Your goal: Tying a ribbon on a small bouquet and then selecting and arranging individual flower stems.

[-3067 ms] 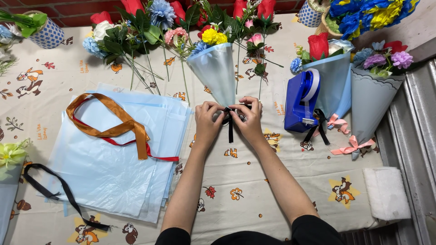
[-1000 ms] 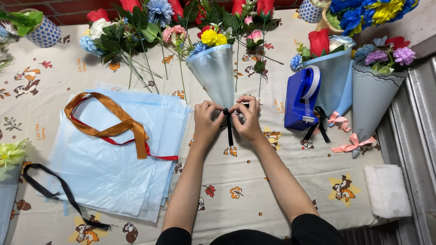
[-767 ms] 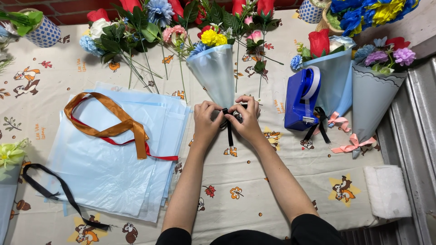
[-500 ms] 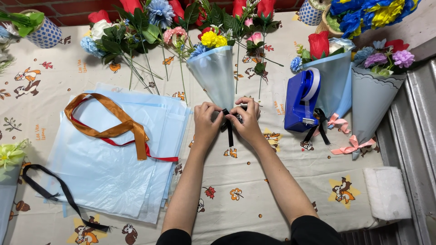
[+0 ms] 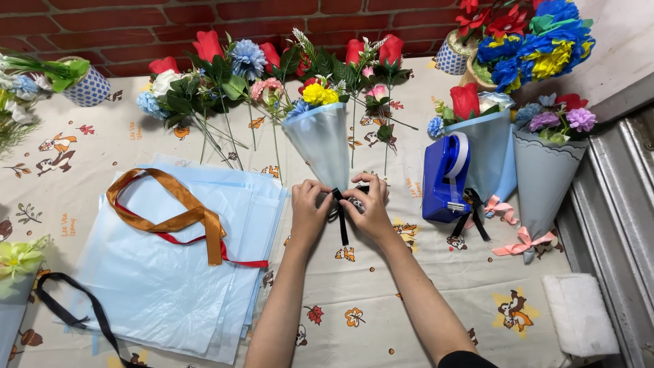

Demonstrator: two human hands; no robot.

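Two hands meet at the narrow foot of a pale blue paper-wrapped bouquet (image 5: 320, 146) lying flat on the desk (image 5: 381, 307), flower heads pointing away from the person: the left hand (image 5: 310, 208) and right hand (image 5: 368, 204) each pinch an end of a black ribbon (image 5: 340, 217), held close so the tie sits tight at the neck. Right of the bouquet stands a blue tape dispenser (image 5: 446, 180), then two finished wrapped bouquets (image 5: 545, 177) with bows. Left of it lie stacked blue wrapping sheets (image 5: 170, 279) under an orange ribbon (image 5: 174, 218).
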